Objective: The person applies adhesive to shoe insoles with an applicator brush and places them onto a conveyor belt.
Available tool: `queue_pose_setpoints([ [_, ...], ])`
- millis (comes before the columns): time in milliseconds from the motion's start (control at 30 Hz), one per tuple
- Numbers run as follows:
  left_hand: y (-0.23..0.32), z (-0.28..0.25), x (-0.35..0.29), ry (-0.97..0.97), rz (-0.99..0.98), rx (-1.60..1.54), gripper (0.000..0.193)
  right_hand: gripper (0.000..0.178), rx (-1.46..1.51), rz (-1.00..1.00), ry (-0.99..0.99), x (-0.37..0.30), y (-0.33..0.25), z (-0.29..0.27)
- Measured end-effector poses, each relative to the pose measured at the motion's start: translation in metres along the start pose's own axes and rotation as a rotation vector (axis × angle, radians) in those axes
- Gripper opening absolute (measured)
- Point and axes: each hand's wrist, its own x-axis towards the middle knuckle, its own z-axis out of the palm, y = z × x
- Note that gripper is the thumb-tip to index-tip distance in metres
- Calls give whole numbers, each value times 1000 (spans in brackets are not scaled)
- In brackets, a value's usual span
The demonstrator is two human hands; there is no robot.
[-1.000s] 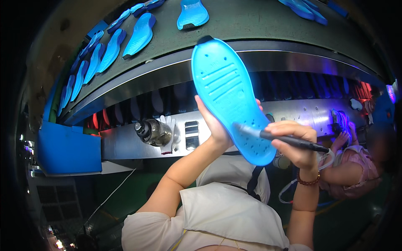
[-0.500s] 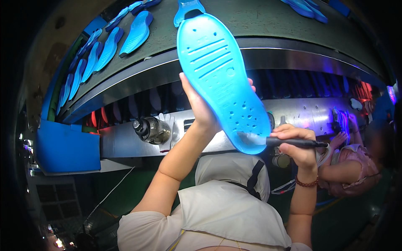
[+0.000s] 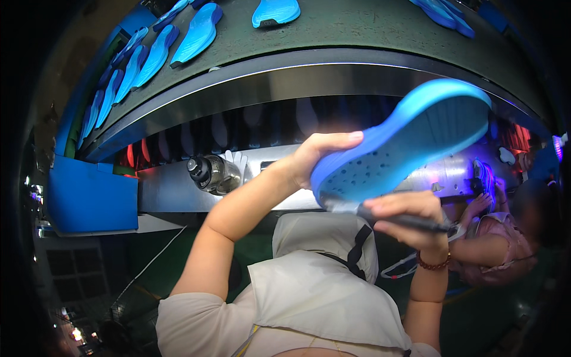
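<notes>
A bright blue shoe sole [image 3: 410, 140] with small holes at its near end is tilted up in the air, its far end pointing to the upper right. My left hand [image 3: 315, 156] is closed round its near left edge, thumb along the side. In my right hand [image 3: 413, 217] is a brush with a black handle and a pale, blurred head [image 3: 344, 206]. The brush head lies against the sole's near rim; whether it touches the inner face or the edge I cannot tell. Pale tubing hangs below the right hand.
Ahead runs a dark green conveyor belt [image 3: 345, 35] with a metal edge, carrying several blue soles [image 3: 196, 37]. Below it, a metal bench holds a black-topped jar [image 3: 217, 177] and a white glove [image 3: 239, 162]. A co-worker [image 3: 491, 238] sits at the right, hands under purple light.
The sole has turned over and swung right, its far end dropping away from the belt. My left hand has moved right and up. The brush has shifted slightly left and down, staying at the near rim.
</notes>
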Motion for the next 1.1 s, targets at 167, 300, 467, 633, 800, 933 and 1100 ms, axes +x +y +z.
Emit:
queue_pose_setpoints([
  [167,8,-7,-4,68,-243,82,52,21,-34,35,-115,-6,-15,-19],
  [300,15,3,-3,184,-329,277,60,17,-175,48,-213,-4,-13,-26],
  [467,19,-4,-16,315,-306,238,57,18,-216,-25,-33,-6,-4,-34],
  [633,16,-24,-22,312,-226,170,53,23,-222,-31,-211,-14,-9,-36],
  [800,23,-28,-29,431,-154,76,52,22,-225,36,55,-20,8,-39],
  [933,22,-44,-28,257,-81,-280,59,24,-90,-83,31,-21,-16,-36],
  [1100,-46,-28,25,-43,324,-474,88,19,-118,151,322,-4,15,-22],
])
